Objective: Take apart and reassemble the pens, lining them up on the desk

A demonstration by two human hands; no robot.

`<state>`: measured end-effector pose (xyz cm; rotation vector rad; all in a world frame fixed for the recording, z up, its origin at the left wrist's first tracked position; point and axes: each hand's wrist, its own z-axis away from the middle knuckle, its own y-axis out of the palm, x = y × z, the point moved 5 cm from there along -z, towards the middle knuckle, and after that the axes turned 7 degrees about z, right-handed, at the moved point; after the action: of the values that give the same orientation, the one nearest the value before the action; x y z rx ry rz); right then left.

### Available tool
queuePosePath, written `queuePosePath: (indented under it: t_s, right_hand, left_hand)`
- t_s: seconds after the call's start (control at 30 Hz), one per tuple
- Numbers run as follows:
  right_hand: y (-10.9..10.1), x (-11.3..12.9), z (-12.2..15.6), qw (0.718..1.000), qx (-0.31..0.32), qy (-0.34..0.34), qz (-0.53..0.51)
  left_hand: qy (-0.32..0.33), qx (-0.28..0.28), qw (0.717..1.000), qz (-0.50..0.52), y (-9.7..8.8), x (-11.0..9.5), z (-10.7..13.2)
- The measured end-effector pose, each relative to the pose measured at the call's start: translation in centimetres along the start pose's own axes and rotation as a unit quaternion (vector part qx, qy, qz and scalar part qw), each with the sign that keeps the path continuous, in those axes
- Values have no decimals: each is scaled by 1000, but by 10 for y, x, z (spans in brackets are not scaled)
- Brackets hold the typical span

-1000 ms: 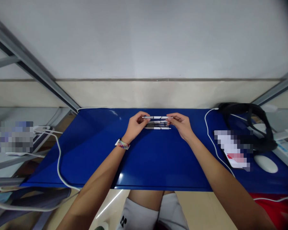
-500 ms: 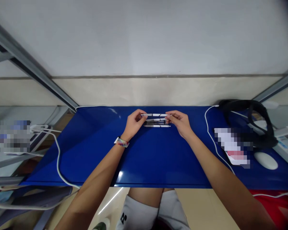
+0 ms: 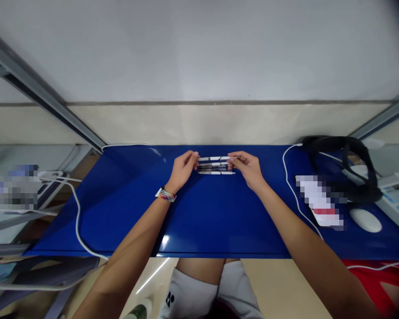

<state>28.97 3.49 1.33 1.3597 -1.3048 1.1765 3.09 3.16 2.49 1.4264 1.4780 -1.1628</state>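
Observation:
Several pens (image 3: 215, 168) lie side by side in a row on the blue table (image 3: 206, 217), near its far edge. My left hand (image 3: 182, 169) pinches the left end of the farthest white pen (image 3: 214, 158). My right hand (image 3: 248, 167) pinches that pen's right end. Both hands rest at the ends of the row, fingers curled. A colourful band sits on my left wrist.
A white cable (image 3: 78, 217) runs over the table's left side. At the right are another white cable (image 3: 294, 190), a black headset (image 3: 349, 164), a white mouse (image 3: 365, 219) and a blurred card. Metal frame bars slant at both sides. A wall stands behind.
The top pen, held at both ends, has come down closer to the row of pens. The view has tilted slightly; the hands have hardly shifted.

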Motion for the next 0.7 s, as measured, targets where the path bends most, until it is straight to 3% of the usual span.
queuePosePath:
  t_s: [0.17, 0.4, 0.7]
  right_hand:
    - [-3, -1, -1, 1000, -19, -8, 7]
    - [-2, -1, 0, 999, -24, 10, -24]
    - [0, -3, 1, 999, -5, 25, -39]
  left_hand:
    - [28, 5, 1000, 3, -1, 0, -2]
    - [-6, -9, 999, 31, -1, 9, -3]
    - [-6, -12, 1000, 25, -1, 3, -2]
